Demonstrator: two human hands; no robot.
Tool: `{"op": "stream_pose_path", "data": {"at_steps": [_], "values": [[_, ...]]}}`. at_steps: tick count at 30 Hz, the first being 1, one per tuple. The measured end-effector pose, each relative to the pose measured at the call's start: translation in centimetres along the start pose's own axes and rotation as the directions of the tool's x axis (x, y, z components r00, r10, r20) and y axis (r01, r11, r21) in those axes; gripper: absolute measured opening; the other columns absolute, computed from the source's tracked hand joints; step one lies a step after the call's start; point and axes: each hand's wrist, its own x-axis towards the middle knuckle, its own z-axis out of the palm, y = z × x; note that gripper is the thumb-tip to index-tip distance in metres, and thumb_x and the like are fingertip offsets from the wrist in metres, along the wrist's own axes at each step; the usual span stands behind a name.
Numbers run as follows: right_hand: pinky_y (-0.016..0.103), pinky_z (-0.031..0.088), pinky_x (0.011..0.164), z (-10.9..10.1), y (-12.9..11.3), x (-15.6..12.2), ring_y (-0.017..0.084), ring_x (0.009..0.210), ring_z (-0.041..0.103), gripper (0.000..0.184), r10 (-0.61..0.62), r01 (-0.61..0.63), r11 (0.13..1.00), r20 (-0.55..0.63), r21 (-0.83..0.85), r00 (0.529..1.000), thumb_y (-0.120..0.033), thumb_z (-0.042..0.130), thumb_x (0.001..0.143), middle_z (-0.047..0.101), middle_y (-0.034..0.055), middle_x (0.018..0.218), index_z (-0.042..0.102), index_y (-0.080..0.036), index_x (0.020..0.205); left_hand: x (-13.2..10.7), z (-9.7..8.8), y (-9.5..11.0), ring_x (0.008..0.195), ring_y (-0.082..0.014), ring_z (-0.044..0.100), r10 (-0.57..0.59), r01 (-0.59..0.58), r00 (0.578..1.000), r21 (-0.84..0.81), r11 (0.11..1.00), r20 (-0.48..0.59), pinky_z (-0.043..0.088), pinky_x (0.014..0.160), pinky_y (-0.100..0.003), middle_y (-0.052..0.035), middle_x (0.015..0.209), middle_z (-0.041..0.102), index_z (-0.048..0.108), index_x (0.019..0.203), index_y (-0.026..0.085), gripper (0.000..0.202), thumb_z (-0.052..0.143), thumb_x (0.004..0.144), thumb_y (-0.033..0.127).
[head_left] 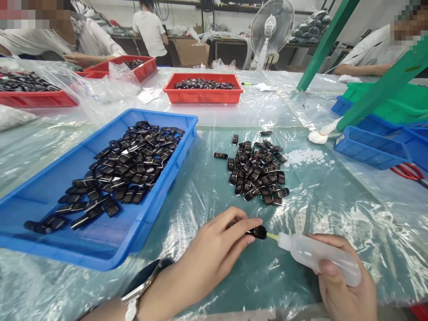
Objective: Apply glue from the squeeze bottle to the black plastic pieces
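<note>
My left hand [214,254] pinches a small black glossy part [258,232] between thumb and fingers, just above the plastic-covered table. My right hand [344,290] grips a translucent white squeeze bottle [317,256], whose yellow nozzle tip [272,236] points at the end of the black part and nearly touches it. A loose pile of the same black parts [257,174] lies on the table just beyond my hands. A blue tray [40,200] to the left holds many more black parts [123,167].
Red trays [203,96] with black parts stand farther back. Blue baskets [371,149], green bins and a green post [377,93] stand at the right, with red scissors [408,171] beside them. White pellets [306,156] lie near the pile. Other people sit at the far edges; a fan [270,26] stands behind.
</note>
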Motion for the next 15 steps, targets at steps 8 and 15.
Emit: {"op": "stream_pose_path", "data": {"at_steps": [8, 15], "values": [[0.028, 0.036, 0.052, -1.3, 1.9, 1.2, 0.018, 0.062, 0.048, 0.051, -0.041, 0.039, 0.999, 0.082, 0.029, 0.996, -0.072, 0.073, 0.071, 0.055, 0.0036, 0.077, 0.066, -0.024, 0.087, -0.1, 0.0, 0.0, 0.090, -0.0184, 0.059, 0.030, -0.029, 1.000, 0.021, 0.999, -0.007, 0.049, 0.071, -0.031, -0.0061, 0.120, 0.055, 0.050, 0.138, 0.028, 0.033, 0.039, 0.108, 0.021], [0.029, 0.033, 0.060, -0.4, 0.7, 0.5, 0.018, 0.068, 0.046, 0.056, 0.083, -0.084, 0.992, 0.012, 0.094, 0.996, -0.077, 0.075, 0.063, 0.053, 0.0013, 0.081, 0.065, -0.026, 0.083, 0.0, -0.1, 0.1, 0.097, -0.0191, 0.060, 0.041, -0.040, 0.999, 0.034, 0.999, -0.007, 0.050, 0.073, -0.031, -0.0063, 0.121, 0.055, 0.051, 0.138, 0.026, 0.033, 0.039, 0.108, 0.020]]}}
